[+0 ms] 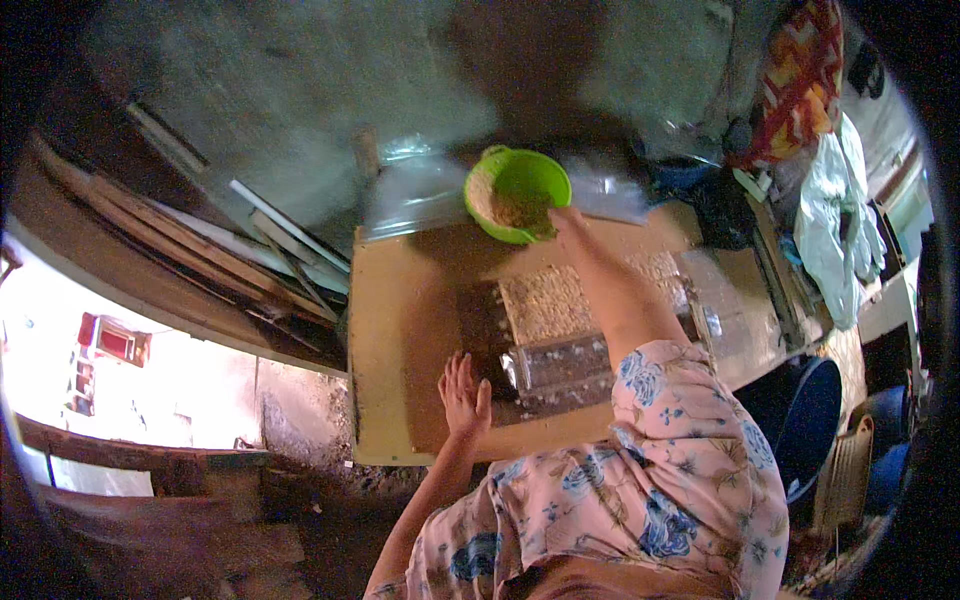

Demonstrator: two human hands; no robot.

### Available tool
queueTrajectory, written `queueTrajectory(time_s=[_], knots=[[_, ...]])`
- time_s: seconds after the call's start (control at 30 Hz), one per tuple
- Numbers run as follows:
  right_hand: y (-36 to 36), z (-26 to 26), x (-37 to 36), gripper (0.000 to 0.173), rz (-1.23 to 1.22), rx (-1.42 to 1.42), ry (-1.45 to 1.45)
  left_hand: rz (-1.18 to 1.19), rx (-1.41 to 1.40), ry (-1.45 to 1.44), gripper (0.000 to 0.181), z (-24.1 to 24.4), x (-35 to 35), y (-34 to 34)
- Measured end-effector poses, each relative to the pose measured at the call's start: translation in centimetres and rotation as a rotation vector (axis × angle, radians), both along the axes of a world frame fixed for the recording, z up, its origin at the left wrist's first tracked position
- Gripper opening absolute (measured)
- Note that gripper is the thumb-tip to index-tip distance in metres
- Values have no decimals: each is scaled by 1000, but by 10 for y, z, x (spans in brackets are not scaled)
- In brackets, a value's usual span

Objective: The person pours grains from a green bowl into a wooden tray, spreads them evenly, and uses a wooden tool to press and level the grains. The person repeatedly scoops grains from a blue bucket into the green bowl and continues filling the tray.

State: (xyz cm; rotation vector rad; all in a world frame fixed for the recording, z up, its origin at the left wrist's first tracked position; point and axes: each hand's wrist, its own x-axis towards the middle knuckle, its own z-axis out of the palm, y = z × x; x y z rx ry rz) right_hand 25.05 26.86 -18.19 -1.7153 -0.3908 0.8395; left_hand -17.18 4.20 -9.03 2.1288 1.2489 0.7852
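A bright green plastic bucket [551, 171] stands tilted towards me at the back of the table, with pale, grainy material [517, 208] inside. My right hand [564, 222] grips its near right rim; the fingers are partly hidden. Below my right forearm lies a shallow rectangular tray [566, 375]. Its far part bears a layer of pale, coarse pieces [551, 304], while the near part shows a dark surface with scattered white bits. My left hand [463, 394] rests with fingers spread on the brown board [431, 330], left of the tray, holding nothing.
Clear plastic sheeting [416, 195] covers the table's back edge. Long boards [202, 259] lean along the wall at left. On the right hang a white plastic bag [832, 217] and a patterned red cloth [799, 82]. A dark blue tub [814, 420] stands beside me.
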Motion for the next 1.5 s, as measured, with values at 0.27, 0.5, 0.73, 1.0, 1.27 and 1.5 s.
queueTrajectory(time_s=[0.27,0.5,0.73,1.0,1.27,1.5], knots=[[-184,250,-50,31,-3,486,441,26,146,24,50,-22,-11,8],[-471,269,-18,24,-331,584,336,1,123,-653,42,-6,19,-3],[-677,177,-67,61,-549,545,226,-867,-57,-421,54,45,200,-187],[-831,129,-110,64,-813,511,330,-731,-1707,-51,31,30,282,-448],[-934,111,-97,57,-820,547,623,-752,-1635,171,33,23,312,-500],[-960,64,-85,60,-894,593,682,-940,-1739,398,38,-13,372,-503]])
